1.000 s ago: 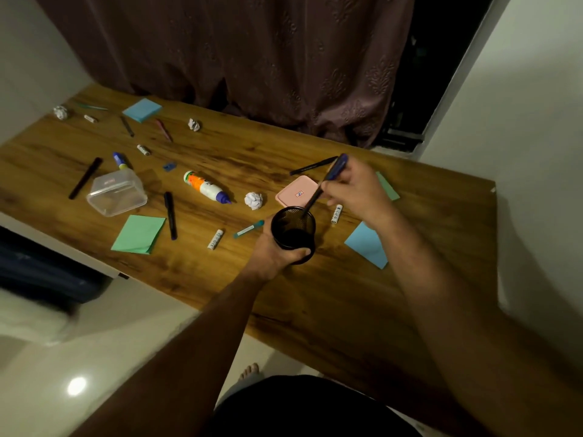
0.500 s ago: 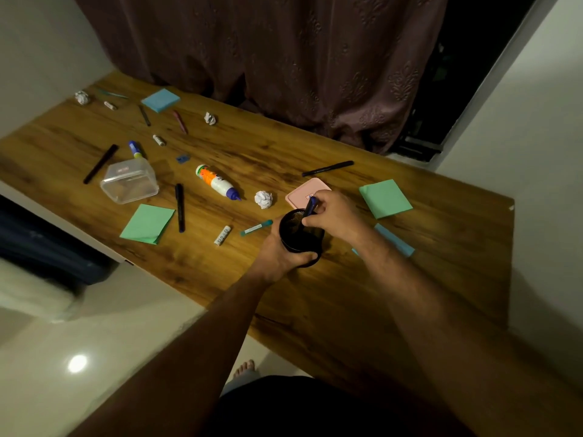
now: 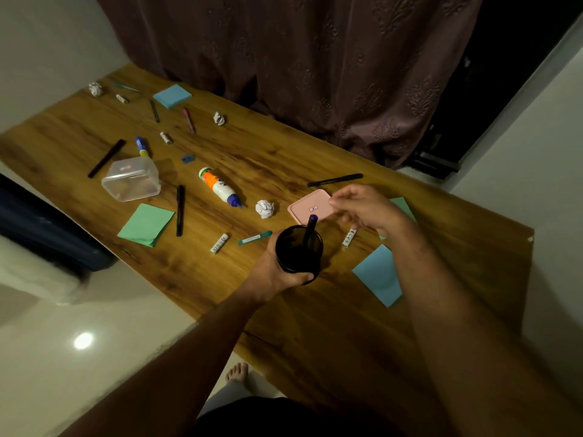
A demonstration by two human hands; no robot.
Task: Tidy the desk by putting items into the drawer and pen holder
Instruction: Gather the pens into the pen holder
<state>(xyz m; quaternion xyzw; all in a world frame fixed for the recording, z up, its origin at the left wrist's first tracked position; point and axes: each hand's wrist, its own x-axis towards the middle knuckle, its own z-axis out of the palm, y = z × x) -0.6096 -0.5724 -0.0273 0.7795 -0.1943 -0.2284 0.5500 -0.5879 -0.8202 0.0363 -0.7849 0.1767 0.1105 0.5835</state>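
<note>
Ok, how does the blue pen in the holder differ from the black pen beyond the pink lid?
The blue pen stands tilted inside the black mesh pen holder, which the left hand grips; the black pen lies flat on the desk. Only the blue pen's upper part shows, while the black pen's whole length is visible. Neither is held: the right hand hovers empty between them.

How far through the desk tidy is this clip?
Early. One blue pen stands in the pen holder, which the left hand grips; the right hand holds nothing. Black pens, glue bottle, sticky notes and paper balls lie on the desk.
</note>
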